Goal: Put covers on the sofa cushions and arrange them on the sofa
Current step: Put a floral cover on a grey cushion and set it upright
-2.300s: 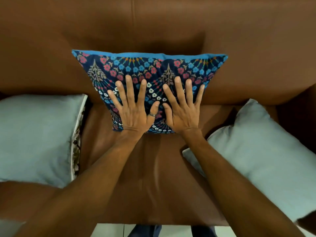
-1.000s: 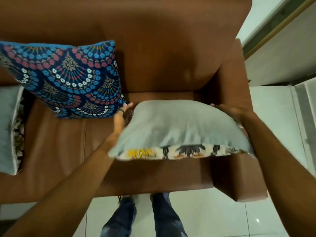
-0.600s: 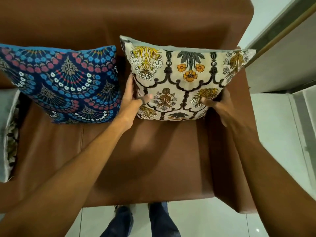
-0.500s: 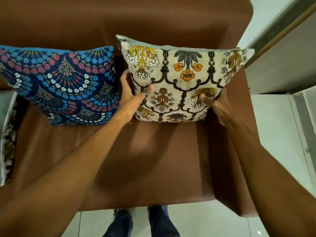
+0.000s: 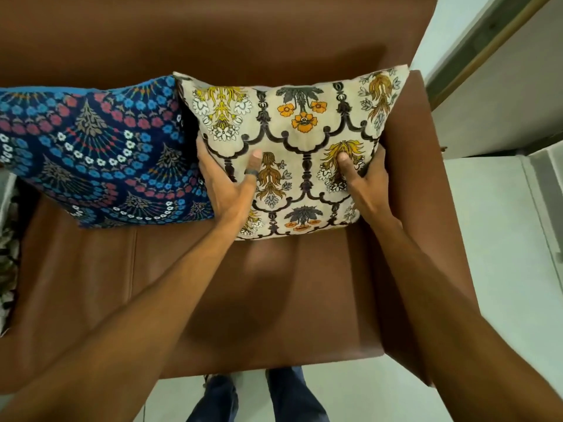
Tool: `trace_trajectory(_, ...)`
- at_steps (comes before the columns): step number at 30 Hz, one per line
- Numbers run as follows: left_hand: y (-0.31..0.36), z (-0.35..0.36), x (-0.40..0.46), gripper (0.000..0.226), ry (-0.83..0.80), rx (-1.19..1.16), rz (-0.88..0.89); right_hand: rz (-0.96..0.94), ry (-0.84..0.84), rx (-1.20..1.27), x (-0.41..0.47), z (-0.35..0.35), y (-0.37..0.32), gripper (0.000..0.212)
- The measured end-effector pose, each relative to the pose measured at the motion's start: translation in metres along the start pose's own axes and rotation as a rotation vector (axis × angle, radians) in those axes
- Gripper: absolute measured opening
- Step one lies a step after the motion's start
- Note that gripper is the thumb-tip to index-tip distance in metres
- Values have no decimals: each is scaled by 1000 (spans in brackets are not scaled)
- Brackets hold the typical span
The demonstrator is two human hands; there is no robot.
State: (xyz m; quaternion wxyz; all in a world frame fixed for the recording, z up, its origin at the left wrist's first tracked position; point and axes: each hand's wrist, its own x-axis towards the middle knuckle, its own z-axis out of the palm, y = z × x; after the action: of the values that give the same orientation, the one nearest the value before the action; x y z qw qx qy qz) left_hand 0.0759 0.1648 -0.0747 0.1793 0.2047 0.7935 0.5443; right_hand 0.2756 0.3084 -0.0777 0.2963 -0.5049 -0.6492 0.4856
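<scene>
the brown sofa [image 5: 243, 300] spreads under and beyond both hands, and the cream floral cushion [image 5: 292, 153] stands on its seat against the backrest, clamped between them with its left edge touching the blue patterned cushion [image 5: 91, 153] just outside the left hand. the left hand [image 5: 225, 181] grips the cream cushion's left edge and the right hand [image 5: 365, 178] its right edge, thumbs pressed into the front face. if they let go while it leans, it could slump forward or shove its blue neighbour askew.
</scene>
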Motion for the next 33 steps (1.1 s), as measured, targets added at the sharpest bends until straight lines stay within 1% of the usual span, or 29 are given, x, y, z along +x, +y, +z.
trace_trajectory(3, -3, 0, 4, 117, 49, 2, 112, -71, -1, -5, 4, 0, 4, 97)
trace_trajectory(5, -7, -2, 4, 115, 29, 7, 186, -107, -16, -29, 2, 2, 7, 94)
trace_trajectory(6, -9, -1, 4, 113, 28, 10, 226, -132, 14, -83, 0, 4, 8, 96)
trace_trajectory(7, -10, 0, 4, 112, 54, 40, 286, -173, 91, -188, -2, 6, 8, 97)
trace_trajectory(8, -10, 3, 4, 109, 98, 135, 381, -257, 209, -327, -3, 9, 7, 95)
trace_trajectory(9, -10, 7, 5, 104, 133, 284, 522, -394, 314, -471, -3, 13, 4, 89)
trace_trajectory(10, -11, 13, 6, 99, 134, 458, 688, -557, 370, -615, -2, 20, 1, 83)
trace_trajectory(11, -14, 20, 7, 94, 85, 619, 833, -700, 373, -750, 1, 28, 1, 76)
trace_trajectory(12, -20, 26, 8, 91, 11, 752, 921, -791, 336, -864, 4, 38, 2, 70)
trace_trajectory(13, -28, 29, 6, 87, -61, 847, 950, -814, 289, -950, 2, 48, 7, 67)
trace_trajectory(15, -51, 28, -2, 80, -152, 936, 914, -719, 237, -1031, -12, 63, 22, 64)
trace_trajectory(18, -78, 17, -16, 74, -241, 1002, 890, -561, 192, -1066, -36, 68, 47, 68)
trace_trajectory(21, -101, -6, -27, 76, -399, 1073, 895, -460, 107, -1138, -62, 72, 63, 75)
trace_trajectory(24, -124, -35, -38, 77, -543, 1141, 810, -318, 8, -1161, -96, 83, 69, 82)
trace_trajectory(26, -134, -59, -40, 76, -624, 1143, 747, -186, -6, -1152, -114, 96, 62, 84)
trace_trajectory(28, -136, -90, -37, 74, -636, 1099, 695, -65, 33, -1105, -132, 120, 43, 84)
trace_trajectory(29, -134, -109, -35, 73, -594, 1058, 675, -65, 50, -1073, -141, 136, 30, 83)
trace_trajectory(30, -133, -130, -32, 72, -526, 1021, 660, -135, 65, -1047, -151, 155, 16, 79)
trace_trajectory(32, -130, -170, -24, 69, -371, 949, 662, -381, 56, -984, -169, 193, -7, 69)
trace_trajectory(33, -131, -197, -16, 68, -294, 928, 649, -512, 12, -919, -178, 219, -21, 65)
